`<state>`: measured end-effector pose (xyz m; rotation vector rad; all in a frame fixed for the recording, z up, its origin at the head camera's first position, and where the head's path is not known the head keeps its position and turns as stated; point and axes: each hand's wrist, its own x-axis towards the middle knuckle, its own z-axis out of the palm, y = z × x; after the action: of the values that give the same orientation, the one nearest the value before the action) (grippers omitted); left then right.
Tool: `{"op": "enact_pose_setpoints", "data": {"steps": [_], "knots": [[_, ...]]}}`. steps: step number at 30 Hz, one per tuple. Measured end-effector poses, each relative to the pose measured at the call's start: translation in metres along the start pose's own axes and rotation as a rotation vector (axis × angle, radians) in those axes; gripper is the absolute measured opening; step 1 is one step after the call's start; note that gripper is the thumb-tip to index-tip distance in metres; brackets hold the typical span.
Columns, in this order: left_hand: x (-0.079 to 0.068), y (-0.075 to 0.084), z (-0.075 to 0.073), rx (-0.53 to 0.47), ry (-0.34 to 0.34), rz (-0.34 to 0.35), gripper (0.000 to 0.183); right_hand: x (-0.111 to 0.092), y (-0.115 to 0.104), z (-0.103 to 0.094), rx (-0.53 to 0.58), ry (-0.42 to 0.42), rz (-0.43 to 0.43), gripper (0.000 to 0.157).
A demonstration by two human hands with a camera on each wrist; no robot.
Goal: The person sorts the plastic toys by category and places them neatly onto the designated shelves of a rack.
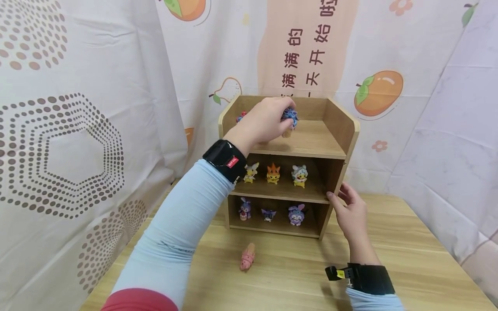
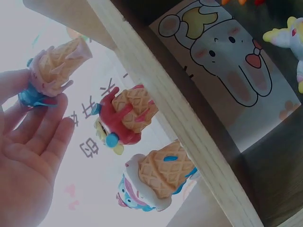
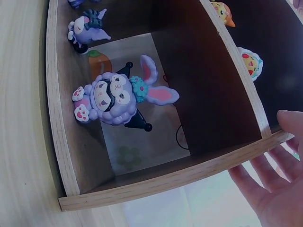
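My left hand (image 1: 268,119) pinches a blue-topped ice-cream-cone figurine (image 1: 290,116) over the top board of a wooden shelf (image 1: 311,140). In the left wrist view, its waffle cone (image 2: 66,59) tilts up, away from the fingers. Beside it on the top board are a red cone figurine (image 2: 125,116) and a white-and-blue one (image 2: 158,179), mostly hidden by my left arm in the head view. My right hand (image 1: 352,211) holds the shelf's right side panel, thumb at the front edge and fingers outside. A pink cone figurine (image 1: 247,258) lies on the table before the shelf.
Three yellow-faced figurines, one with an orange flame-like hood (image 1: 273,173), stand on the middle level. Below are three purple figurines, including a long-eared one (image 1: 296,215). The wooden table (image 1: 389,242) extends to the right, and printed curtains (image 1: 218,52) hang behind.
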<state>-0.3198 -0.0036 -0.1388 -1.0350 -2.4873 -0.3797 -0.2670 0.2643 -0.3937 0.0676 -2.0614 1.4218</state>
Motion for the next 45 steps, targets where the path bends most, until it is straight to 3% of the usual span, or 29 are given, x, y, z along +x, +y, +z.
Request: {"op": "enact_pose_setpoints", "data": {"steps": [9,14,24,36,45], "knots": [[0.004,0.001,0.008,0.164,-0.045,-0.074,0.029,0.000,-0.001,-0.001,-0.017,-0.002,0.009,0.051],[0.005,0.000,0.013,0.187,-0.079,-0.143,0.031,0.000,-0.001,0.000,-0.005,0.002,0.000,0.049],[0.007,-0.003,0.015,0.221,-0.088,-0.202,0.033,0.000,0.000,0.000,0.024,-0.009,0.002,0.052],[0.005,-0.004,0.015,0.234,-0.081,-0.187,0.039,-0.001,0.001,-0.001,-0.016,-0.009,0.010,0.051],[0.002,0.000,0.016,0.356,-0.047,-0.168,0.053,0.000,0.001,-0.001,-0.005,-0.001,0.011,0.050]]}}
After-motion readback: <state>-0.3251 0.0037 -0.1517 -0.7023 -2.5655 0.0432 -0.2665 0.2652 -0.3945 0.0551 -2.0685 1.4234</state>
